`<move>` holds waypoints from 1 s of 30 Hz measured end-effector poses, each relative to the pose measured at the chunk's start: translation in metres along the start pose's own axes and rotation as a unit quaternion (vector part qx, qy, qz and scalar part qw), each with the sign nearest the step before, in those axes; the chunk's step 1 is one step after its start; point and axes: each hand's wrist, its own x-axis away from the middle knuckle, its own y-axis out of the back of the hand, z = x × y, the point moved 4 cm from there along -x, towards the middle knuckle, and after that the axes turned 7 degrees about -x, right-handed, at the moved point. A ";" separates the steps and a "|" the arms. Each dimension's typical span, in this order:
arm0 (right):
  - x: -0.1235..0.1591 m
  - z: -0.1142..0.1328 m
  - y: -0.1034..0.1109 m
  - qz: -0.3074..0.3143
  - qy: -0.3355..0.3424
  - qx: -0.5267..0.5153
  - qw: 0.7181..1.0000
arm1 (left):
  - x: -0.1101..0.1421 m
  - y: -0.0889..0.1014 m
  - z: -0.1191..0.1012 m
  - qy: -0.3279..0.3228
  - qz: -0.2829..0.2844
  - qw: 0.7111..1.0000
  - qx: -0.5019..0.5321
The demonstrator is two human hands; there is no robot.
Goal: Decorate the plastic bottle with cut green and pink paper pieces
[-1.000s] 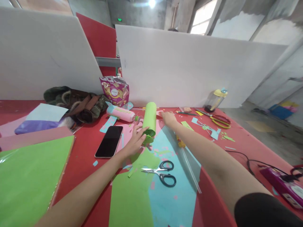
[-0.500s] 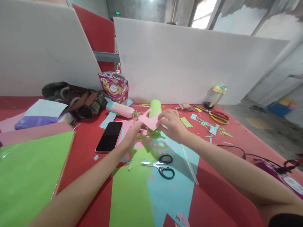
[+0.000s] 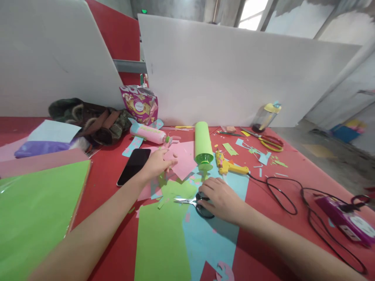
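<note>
My left hand [image 3: 159,162] rests at the left side of a pink sheet of paper [image 3: 184,164], its fingers closed on the sheet's edge. My right hand [image 3: 221,199] is over the black-handled scissors [image 3: 186,200], with fingers around the handles; the blades point left and part of the handles is hidden. Just beyond it lies a bottle wrapped in light green paper [image 3: 203,138], its clear green neck towards me. A yellow hot glue gun [image 3: 225,166] lies to the right of the bottle. Green paper [image 3: 162,242] and blue paper [image 3: 211,246] are spread beneath the scissors.
A phone [image 3: 134,167] and a pink-wrapped bottle [image 3: 149,134] lie left of centre. Paper scraps [image 3: 262,156] and red-and-yellow scissors [image 3: 272,143] are at the right. The glue gun's black cord [image 3: 275,191] loops towards a purple power strip [image 3: 345,222]. A white board [image 3: 234,78] stands behind.
My right hand has left the pink paper and come down to the scissors. The pink sheet is lower, near the table. The green bottle now shows fully, farther right, and the glue gun is uncovered.
</note>
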 end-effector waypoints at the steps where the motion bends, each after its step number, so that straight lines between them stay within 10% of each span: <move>1: 0.004 0.001 -0.003 0.016 -0.017 -0.012 1.000 | 0.001 0.002 -0.002 0.003 -0.003 1.000 -0.001; 12: 0.014 0.003 -0.014 0.037 0.004 -0.055 0.998 | 0.001 0.019 -0.004 -0.025 0.023 0.998 -0.060; 21: 0.019 -0.006 -0.011 -0.142 0.042 -0.148 0.978 | 0.014 0.047 -0.023 -0.045 -0.229 0.963 -0.131; 26: 0.020 -0.018 -0.013 -0.168 -0.094 -0.353 0.916 | 0.016 0.036 -0.026 -0.049 -0.166 0.984 -0.047; 30: 0.019 -0.020 -0.027 -0.161 -0.187 -0.535 0.808 | 0.016 0.032 -0.025 -0.019 -0.147 0.986 -0.073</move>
